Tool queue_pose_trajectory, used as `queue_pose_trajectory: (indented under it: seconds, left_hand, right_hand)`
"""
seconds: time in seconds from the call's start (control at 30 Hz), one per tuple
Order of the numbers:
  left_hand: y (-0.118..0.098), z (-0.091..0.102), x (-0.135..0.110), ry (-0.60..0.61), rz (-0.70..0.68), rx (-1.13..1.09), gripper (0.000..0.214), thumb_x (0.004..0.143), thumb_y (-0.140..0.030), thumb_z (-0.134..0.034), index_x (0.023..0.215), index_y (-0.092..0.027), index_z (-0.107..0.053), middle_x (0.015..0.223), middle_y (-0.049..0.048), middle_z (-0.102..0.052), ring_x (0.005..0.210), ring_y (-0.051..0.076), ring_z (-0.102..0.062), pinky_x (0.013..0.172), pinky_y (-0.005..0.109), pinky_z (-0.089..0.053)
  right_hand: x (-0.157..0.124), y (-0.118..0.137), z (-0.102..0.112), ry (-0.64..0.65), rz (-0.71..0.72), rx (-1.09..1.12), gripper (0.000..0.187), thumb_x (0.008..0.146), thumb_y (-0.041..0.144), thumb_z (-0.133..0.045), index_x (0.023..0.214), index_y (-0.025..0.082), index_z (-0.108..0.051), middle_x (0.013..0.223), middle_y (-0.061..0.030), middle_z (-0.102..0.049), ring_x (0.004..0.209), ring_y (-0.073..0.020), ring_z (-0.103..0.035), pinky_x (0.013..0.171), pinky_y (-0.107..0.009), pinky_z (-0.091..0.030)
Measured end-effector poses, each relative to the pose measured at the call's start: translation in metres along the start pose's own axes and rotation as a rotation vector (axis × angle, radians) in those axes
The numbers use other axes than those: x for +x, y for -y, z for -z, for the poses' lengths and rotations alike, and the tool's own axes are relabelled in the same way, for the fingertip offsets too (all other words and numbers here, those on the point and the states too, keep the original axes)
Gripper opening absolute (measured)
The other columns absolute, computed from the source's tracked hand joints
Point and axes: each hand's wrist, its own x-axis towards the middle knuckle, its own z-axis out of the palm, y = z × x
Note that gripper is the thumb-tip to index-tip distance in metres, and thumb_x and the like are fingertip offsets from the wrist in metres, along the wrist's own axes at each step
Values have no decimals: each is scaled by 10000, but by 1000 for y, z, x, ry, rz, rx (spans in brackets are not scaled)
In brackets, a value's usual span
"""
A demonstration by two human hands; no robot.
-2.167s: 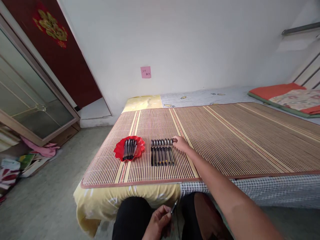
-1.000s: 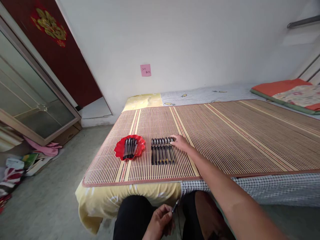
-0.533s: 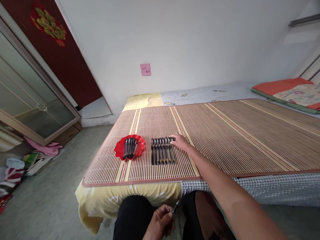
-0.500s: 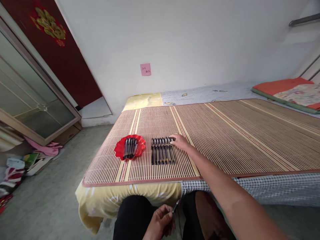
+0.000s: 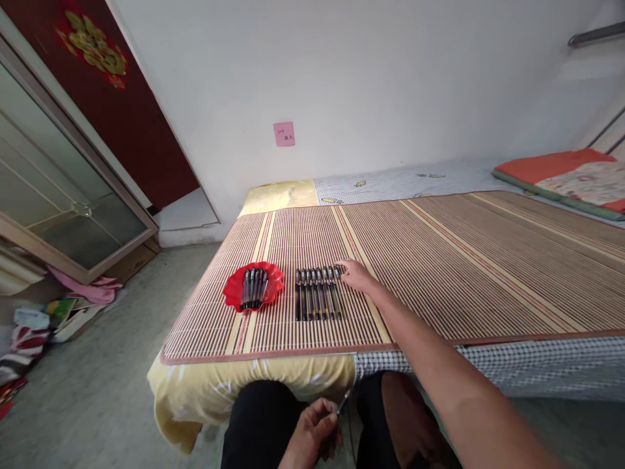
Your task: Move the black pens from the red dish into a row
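Observation:
Several dark pens (image 5: 316, 294) lie side by side in a row on the striped bamboo mat (image 5: 439, 260). My right hand (image 5: 358, 275) rests on the mat at the row's right end, fingers stretched out, fingertips touching the top of the rightmost pen. To the left, a red scalloped plate (image 5: 229, 293) holds several more pens (image 5: 254, 288). Down by my lap, my left hand (image 5: 312, 435) is closed round a thin dark pen-like thing (image 5: 342, 402) that sticks up from the fingers.
The mat covers a bed with a yellow sheet (image 5: 234, 391) at its near corner and a checked sheet (image 5: 537, 371) along the front. Folded orange bedding (image 5: 561, 172) lies far right. A glass-doored cabinet (image 5: 58, 195) and scattered clothes (image 5: 34, 319) stand left.
My right hand has stayed at the right end of the pen row, its fingertips shifting slightly. My left hand has kept its hold in my lap.

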Motion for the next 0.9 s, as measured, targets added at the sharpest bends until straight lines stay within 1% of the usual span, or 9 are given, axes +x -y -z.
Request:
queue_pose_trajectory:
  seconds: [0.13, 0.3, 0.4, 0.47, 0.53, 0.6, 0.7, 0.77, 0.9]
  left_hand:
    - [1, 1, 0, 7, -17, 4, 578, 691, -696, -776, 859, -190, -553, 570, -28, -631, 384, 62, -401, 435, 237, -191]
    - [0, -1, -1, 5, -21, -17, 562, 695, -678, -783, 841, -194, -536, 554, -27, -630, 372, 55, -385, 427, 243, -160]
    - [-1, -2, -1, -11, -17, -24, 559, 688, -671, -792, 835, -194, -541, 546, -27, -630, 367, 54, -384, 424, 244, -150]
    - [-1, -3, -1, -22, -16, -26, 560, 685, -672, -794, 829, -193, -543, 542, -26, -627, 364, 53, -385, 421, 243, -148]
    - [0, -3, -1, -27, -18, -25, 563, 680, -675, -796, 824, -192, -544, 542, -25, -625, 363, 53, -387, 418, 240, -149]
    - [0, -3, -1, -24, -21, -25, 568, 675, -678, -798, 826, -192, -546, 545, -22, -626, 364, 55, -392, 416, 236, -159]
    - [0, -3, -1, -17, -23, -28, 570, 677, -677, -797, 835, -190, -548, 551, -16, -627, 372, 57, -399, 415, 231, -173]
    - [0, -3, -1, -26, -18, -27, 581, 661, -686, -801, 835, -190, -555, 543, -16, -623, 371, 57, -389, 417, 229, -176]
    - [0, -4, 0, -60, -9, -14, 607, 612, -725, -805, 814, -204, -568, 519, -16, -615, 356, 63, -363, 416, 242, -167]
  right_hand:
    - [0, -3, 0, 27, 17, -7, 549, 848, 109, -597, 1388, 208, -597, 1459, -121, -568, 835, -162, -684, 698, -246, -510]
    - [-1, 4, -1, 24, 42, -25, 469, 860, 88, -593, 1318, 174, -642, 1423, -130, -588, 878, -153, -694, 716, -231, -499]
    - [-2, 6, -1, 21, 40, -26, 473, 852, 77, -601, 1310, 187, -646, 1426, -126, -586, 875, -153, -694, 704, -231, -498]
    - [-2, 5, -2, 21, 37, -25, 472, 855, 109, -623, 1318, 197, -639, 1425, -122, -585, 875, -160, -693, 712, -244, -508]
    - [-1, 3, -2, 6, 33, -46, 471, 863, 166, -652, 1332, 192, -627, 1399, -128, -596, 921, -186, -689, 766, -278, -526]
    - [1, 1, -3, -31, 54, -90, 471, 864, 213, -676, 1331, 188, -628, 1378, -130, -605, 1059, -233, -660, 883, -335, -525]
    - [3, 3, -3, -66, 142, -150, 428, 867, 225, -686, 1294, 207, -662, 1389, -111, -605, 1268, -285, -548, 1062, -431, -447]
    - [3, 8, -4, -45, 184, -168, 385, 882, 234, -677, 1267, 226, -687, 1399, -97, -609, 1303, -296, -517, 1101, -468, -414]
    - [4, 16, -5, -6, 203, -216, 310, 897, 216, -654, 1196, 252, -730, 1341, -68, -658, 1270, -284, -547, 1084, -475, -434]
